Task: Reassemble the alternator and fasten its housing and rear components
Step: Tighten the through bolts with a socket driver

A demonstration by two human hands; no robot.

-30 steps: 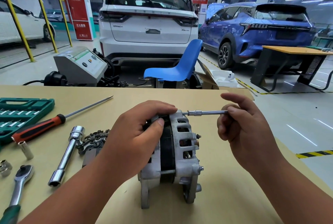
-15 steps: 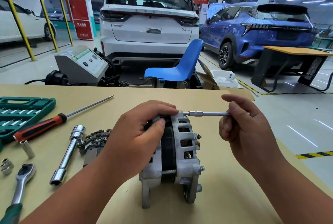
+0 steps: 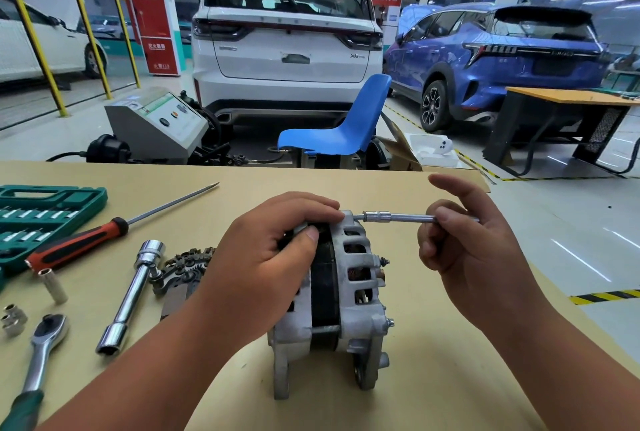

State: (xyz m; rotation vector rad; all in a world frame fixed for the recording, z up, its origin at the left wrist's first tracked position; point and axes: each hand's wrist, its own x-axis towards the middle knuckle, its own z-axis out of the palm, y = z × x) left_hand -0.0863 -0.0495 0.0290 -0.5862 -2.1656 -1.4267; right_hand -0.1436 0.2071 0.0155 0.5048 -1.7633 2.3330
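Steadying the alternator [image 3: 341,295] on the tan workbench [image 3: 433,378], the left hand [image 3: 266,267] is clamping over the front housing, fingers wrapped across the top and thumb pressing the side. The right hand [image 3: 464,250] is pinching the socket extension bar [image 3: 398,217] between thumb and fingertips, index finger lifted clear; the small socket at its tip is meeting the upper through-bolt at the rear housing lug.

Hazards from here: the light fingertip pinch is offering little control, so the socket may be slipping off the bolt head and rounding it. A bar held off the bolt's line is risking cross-threading. The alternator is standing on its mounting ears only, so side load could be tipping it if the left hand relaxes.

Orientation: the alternator is sitting at bench centre, near the front edge, its shaft axis running left to right, rear housing facing right. The extension bar is lying horizontal, parallel to that axis. A lower through-bolt [image 3: 325,329] is showing exposed thread between the housings.
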